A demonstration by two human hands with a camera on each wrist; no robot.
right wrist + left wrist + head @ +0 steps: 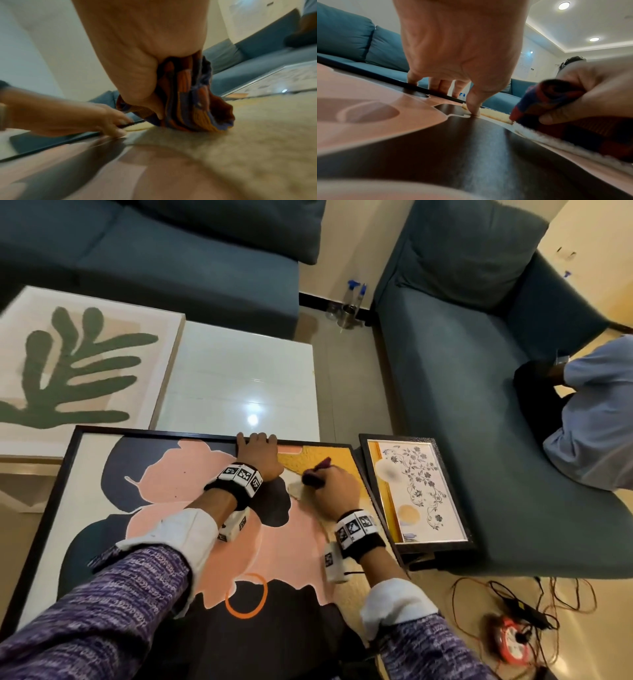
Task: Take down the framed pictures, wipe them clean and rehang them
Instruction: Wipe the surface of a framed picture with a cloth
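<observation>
A large black-framed picture (191,529) with pink, navy and yellow shapes lies flat before me. My left hand (258,455) grips its far edge, fingers curled over the frame (436,88), thumb pressed on the glass. My right hand (334,486) holds a bunched striped cloth (317,472) and presses it on the yellow part of the picture; the cloth (192,102) shows orange and blue stripes in the right wrist view, and red and blue (547,100) in the left wrist view. A smaller floral framed picture (416,493) leans against the sofa at the right.
A leaf print (72,364) lies on the white table (239,378) at the left. Teal sofas (462,354) stand behind and to the right, with a seated person (589,419). Spray bottles (354,302) stand in the corner. An orange cable reel (513,640) lies on the floor.
</observation>
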